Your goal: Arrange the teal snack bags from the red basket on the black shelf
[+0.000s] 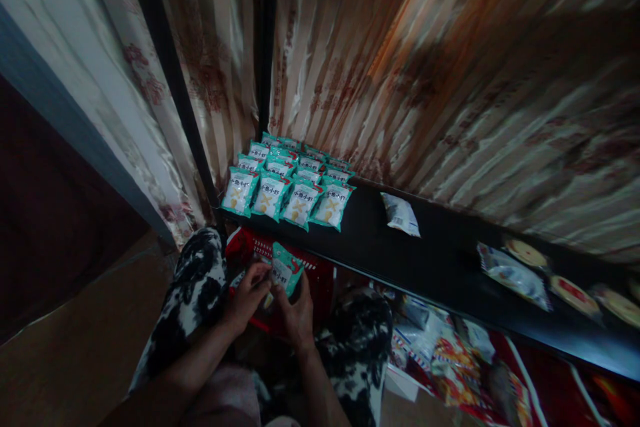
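Both my hands hold one green-and-white snack bag [285, 269] above a red basket [320, 280] between my knees. My left hand [250, 297] pinches the bag's left side. My right hand [299, 310] grips it from below and along its right edge. Just beyond, similar snack bags [299, 202] stand in rows at the left end of a black shelf [360, 233], their printed fronts toward me. Part of the basket's contents is hidden behind my hands.
Farther right on the shelf lie a white packet [401, 214], a blue-and-white packet [515, 275] and several round packaged items [575, 293]. Below it, a heap of assorted packets [440, 347] sits to the right of my knee. Patterned curtains [340, 67] and dark posts [267, 40] border the shelf's back.
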Motion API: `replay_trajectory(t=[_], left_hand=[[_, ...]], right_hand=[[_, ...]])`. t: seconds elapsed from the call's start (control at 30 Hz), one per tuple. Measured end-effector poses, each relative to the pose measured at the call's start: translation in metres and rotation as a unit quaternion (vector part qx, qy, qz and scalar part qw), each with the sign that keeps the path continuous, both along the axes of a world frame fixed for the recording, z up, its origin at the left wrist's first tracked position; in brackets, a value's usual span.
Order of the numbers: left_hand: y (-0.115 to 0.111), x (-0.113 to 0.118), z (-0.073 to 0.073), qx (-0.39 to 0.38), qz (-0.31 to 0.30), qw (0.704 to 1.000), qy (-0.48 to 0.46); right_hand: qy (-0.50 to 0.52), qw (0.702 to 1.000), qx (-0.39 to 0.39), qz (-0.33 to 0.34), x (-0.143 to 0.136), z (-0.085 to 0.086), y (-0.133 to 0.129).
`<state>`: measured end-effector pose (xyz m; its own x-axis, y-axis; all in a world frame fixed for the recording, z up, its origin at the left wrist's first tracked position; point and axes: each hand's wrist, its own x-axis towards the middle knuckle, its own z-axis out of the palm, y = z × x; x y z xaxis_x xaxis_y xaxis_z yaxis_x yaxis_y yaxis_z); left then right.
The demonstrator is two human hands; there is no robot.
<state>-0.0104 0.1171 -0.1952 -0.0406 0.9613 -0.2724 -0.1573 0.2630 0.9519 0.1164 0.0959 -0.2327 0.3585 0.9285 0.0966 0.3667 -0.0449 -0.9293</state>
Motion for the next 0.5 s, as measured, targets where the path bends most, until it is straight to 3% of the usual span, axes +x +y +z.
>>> replay_trajectory(t=[0.13,0.23,0.5], left_hand=[[0.001,0.001,-0.003,0.017,0.011,0.999,0.040],[0.001,0.003,-0.003,0.016,0.020,0.998,0.064],[0.000,0.010,-0.010,-0.065,0.005,0.998,-0.021]], right_hand=[[0.092,0.995,-0.042,0.004,0.000,0.003,-0.001],[0.102,0.994,-0.037,0.010,0.001,0.006,-0.002],[0.071,0.997,-0.009,0.025,0.011,0.004,-0.003]])
